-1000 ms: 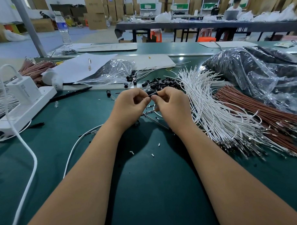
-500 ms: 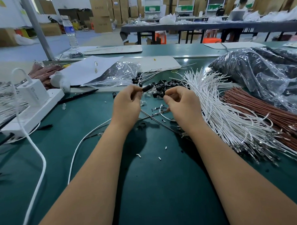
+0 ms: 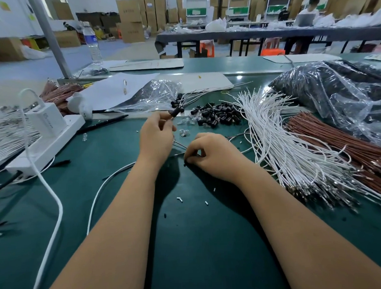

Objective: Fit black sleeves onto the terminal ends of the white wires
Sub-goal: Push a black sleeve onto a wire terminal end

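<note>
My left hand point(image 3: 157, 134) pinches a white wire whose tip carries a black sleeve point(image 3: 176, 112), held up beside a small cluster of sleeved wires point(image 3: 179, 101). Loose black sleeves point(image 3: 219, 116) lie in a heap just right of it. A big fan of bare white wires point(image 3: 278, 141) spreads to the right, metal terminals toward me. My right hand point(image 3: 213, 156) is low on the green mat point(image 3: 188, 231), fingers curled, fingertips pinching a small black piece point(image 3: 184, 165) against the mat.
Brown wires point(image 3: 340, 143) and plastic bags of black parts point(image 3: 339, 96) fill the right side. On the left sit a white power strip with charger point(image 3: 44, 136) and its trailing white cable point(image 3: 55, 203). Papers, a clear bag point(image 3: 149, 98) and a water bottle point(image 3: 92, 44) stand behind.
The hands have parted. My left hand carried the sleeved wire up and away toward the cluster of sleeved wires; my right hand dropped toward me onto the mat.
</note>
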